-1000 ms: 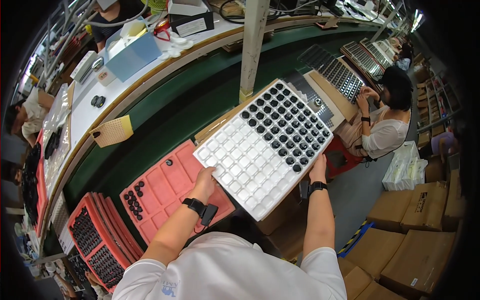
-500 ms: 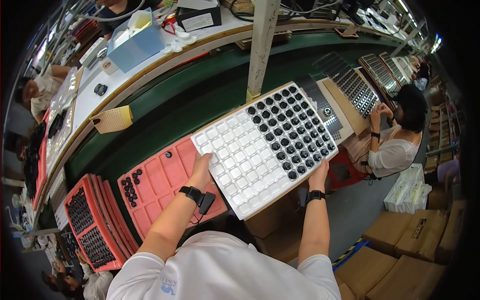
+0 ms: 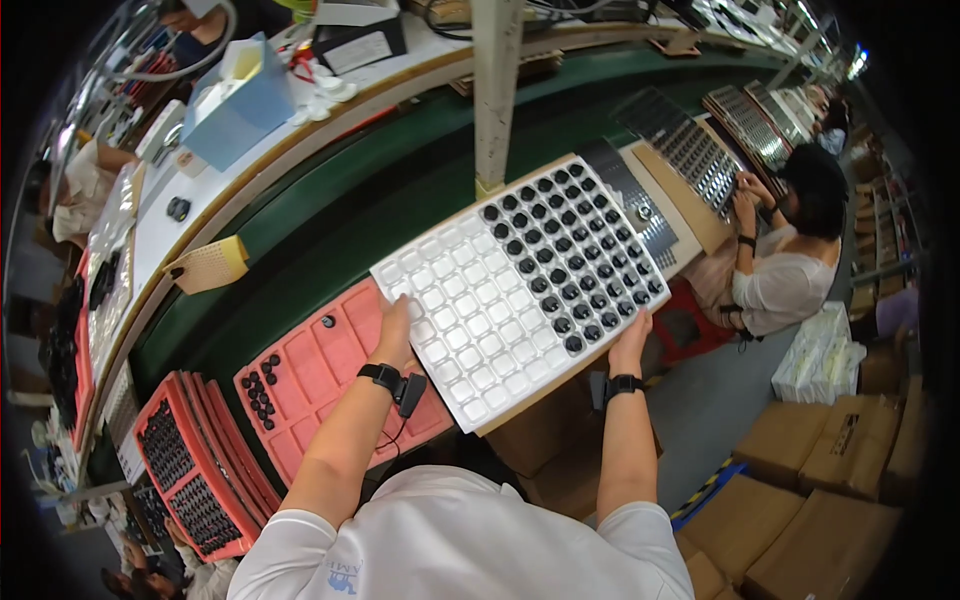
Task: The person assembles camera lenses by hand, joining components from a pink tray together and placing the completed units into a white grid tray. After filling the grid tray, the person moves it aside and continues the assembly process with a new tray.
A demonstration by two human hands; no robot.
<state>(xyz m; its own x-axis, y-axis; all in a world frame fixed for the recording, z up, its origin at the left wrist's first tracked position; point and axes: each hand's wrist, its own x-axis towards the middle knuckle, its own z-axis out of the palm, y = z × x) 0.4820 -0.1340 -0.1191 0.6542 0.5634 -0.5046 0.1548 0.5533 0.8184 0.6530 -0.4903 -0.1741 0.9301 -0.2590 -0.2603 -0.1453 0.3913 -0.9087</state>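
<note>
A white plastic tray [image 3: 465,320] with rows of square pockets lies slanted in front of me. Its right part is filled with small black round parts [image 3: 568,290], while the left pockets hold none. My left hand [image 3: 394,332] grips the tray's left edge, thumb on top and fingers hidden beneath. My right hand [image 3: 630,342] is closed on the near right edge, its fingers partly out of sight. Just left of the tray, under my left forearm, is a pink compartment tray [image 3: 310,375] with several black parts at its left end and one near its far edge.
A stack of pink trays [image 3: 200,470] stands at the left, its top one full of dark parts. A white post [image 3: 495,110] rises behind the white tray. At the right, a co-worker [image 3: 790,250] works over dark trays [image 3: 690,160]. Cardboard boxes [image 3: 790,530] sit at the lower right.
The view has swung slightly, shifting the surroundings leftward. Both hands stay on the white tray; its pockets look the same, and my left thumb sits slightly farther along the left edge.
</note>
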